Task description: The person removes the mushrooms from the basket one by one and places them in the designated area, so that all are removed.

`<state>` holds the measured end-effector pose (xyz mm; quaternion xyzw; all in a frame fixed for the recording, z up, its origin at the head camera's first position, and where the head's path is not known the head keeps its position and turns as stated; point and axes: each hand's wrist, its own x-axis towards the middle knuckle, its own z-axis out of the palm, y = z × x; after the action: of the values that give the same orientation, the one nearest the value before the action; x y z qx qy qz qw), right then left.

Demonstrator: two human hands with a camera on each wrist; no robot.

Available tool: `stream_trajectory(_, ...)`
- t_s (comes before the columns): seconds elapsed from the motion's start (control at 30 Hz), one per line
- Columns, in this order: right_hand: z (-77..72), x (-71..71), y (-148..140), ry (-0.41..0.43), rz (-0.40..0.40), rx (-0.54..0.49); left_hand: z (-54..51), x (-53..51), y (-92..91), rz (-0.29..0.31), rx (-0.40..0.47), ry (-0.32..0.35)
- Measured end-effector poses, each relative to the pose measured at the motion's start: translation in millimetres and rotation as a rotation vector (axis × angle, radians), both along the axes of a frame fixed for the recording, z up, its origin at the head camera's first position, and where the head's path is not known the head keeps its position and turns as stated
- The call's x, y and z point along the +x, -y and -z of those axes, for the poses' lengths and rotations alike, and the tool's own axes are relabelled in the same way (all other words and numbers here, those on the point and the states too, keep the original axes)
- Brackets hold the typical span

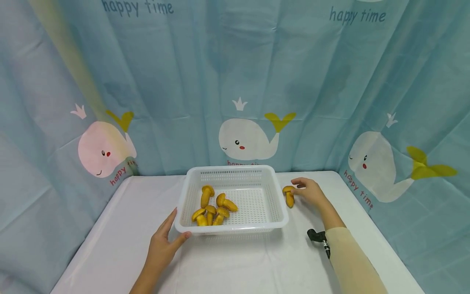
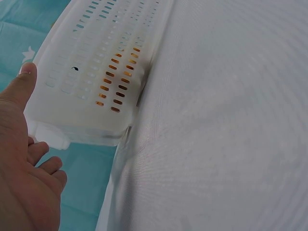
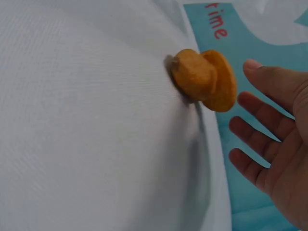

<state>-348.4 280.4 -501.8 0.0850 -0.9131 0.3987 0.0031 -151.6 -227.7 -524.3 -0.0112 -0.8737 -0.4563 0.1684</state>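
A white plastic basket (image 1: 253, 226) with slotted walls stands on the table and holds several yellow-brown mushrooms (image 1: 207, 197) in its left half. My left hand (image 1: 161, 247) is at the basket's front left corner, thumb by the front rim and fingers along the left side. In the left wrist view, its thumb (image 2: 26, 79) lies against the basket wall (image 2: 77, 110). To the right of the basket, a single mushroom (image 1: 289, 198) lies on the tablecloth. Beside its cap is my right hand (image 1: 312, 194); the right wrist view shows its spread fingers (image 3: 260, 139) apart from the mushroom (image 3: 195, 74).
White cloth (image 1: 121, 237) covers the table. A small black device (image 1: 316, 235) with a short stem shows beside the right sleeve (image 1: 352, 257). Blue curtains (image 1: 176, 102) printed with whales hang behind the table and along both sides.
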Motion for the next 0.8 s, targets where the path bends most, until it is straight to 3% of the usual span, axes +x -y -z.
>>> stream_trajectory(0.37, -47.0, 20.3, 1, -0.081, -0.011, 0.059, 0.9, -0.7, 0.1, 0.001, -0.013, -0.018)
stream_trajectory(0.8, -114.9, 42.5, 24, -0.204, -0.116, 0.108, 0.4, -0.2, 0.8, 0.006, -0.024, -0.024)
